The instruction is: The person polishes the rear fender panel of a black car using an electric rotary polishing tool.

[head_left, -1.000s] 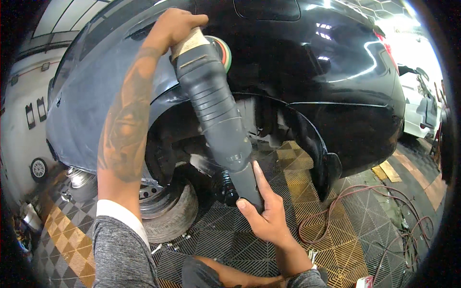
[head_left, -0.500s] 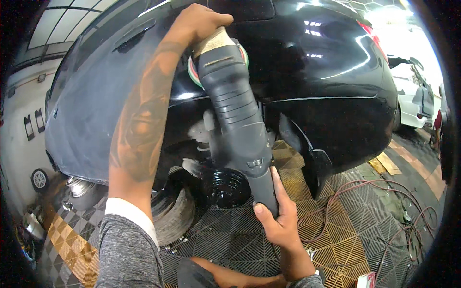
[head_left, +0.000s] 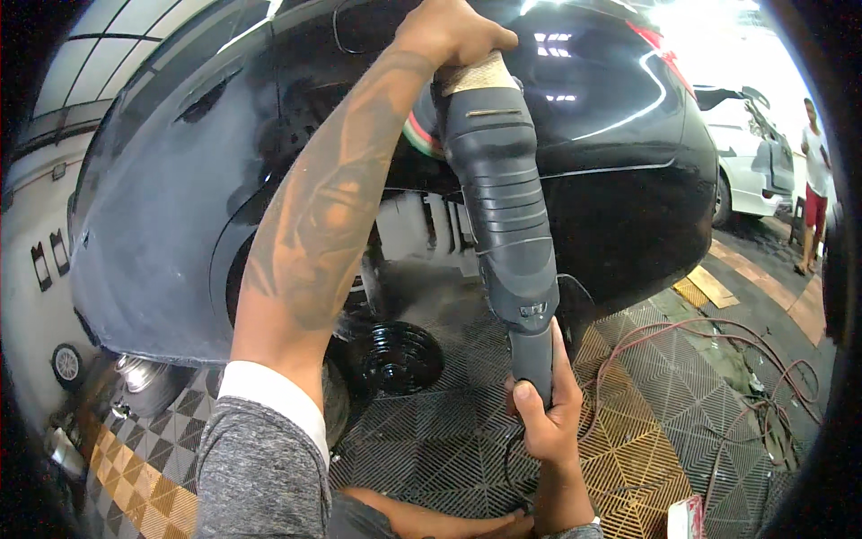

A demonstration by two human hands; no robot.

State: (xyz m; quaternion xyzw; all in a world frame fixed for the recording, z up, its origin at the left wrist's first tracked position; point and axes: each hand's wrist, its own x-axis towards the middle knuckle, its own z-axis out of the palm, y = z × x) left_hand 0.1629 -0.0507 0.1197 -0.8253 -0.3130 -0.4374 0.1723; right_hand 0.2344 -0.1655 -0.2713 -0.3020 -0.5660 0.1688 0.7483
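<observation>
Clearly I am mid-pass with the polisher: my left hand [head_left: 453,36] is wrapped shut over the taped head of the grey rotary polisher [head_left: 501,202], pressing it down toward the black car body [head_left: 611,153], while the foam pad [head_left: 420,135] shows only as a coloured edge beneath the head, against the paint above the open wheel arch [head_left: 404,269]. My right hand [head_left: 543,413] is clenched around the slim rear handle, fingers curled tight, with the cord running off below it. I judge the step in hand to be working the rear quarter panel, and the next stroke calls for keeping the pad flat on the curved panel and the cord clear of the pad.

Left of the arm, the dull grey-hazed panel [head_left: 144,234] curves down to a loose wheel [head_left: 144,386] lying by the wall. Under the arch sits a glossy black brake drum [head_left: 395,355]. Underfoot is gridded tile flooring [head_left: 467,440], grey with yellow squares, and red hoses [head_left: 718,359] loop across it at the right. Farther right stand a white car [head_left: 745,166] and a person [head_left: 815,180].
</observation>
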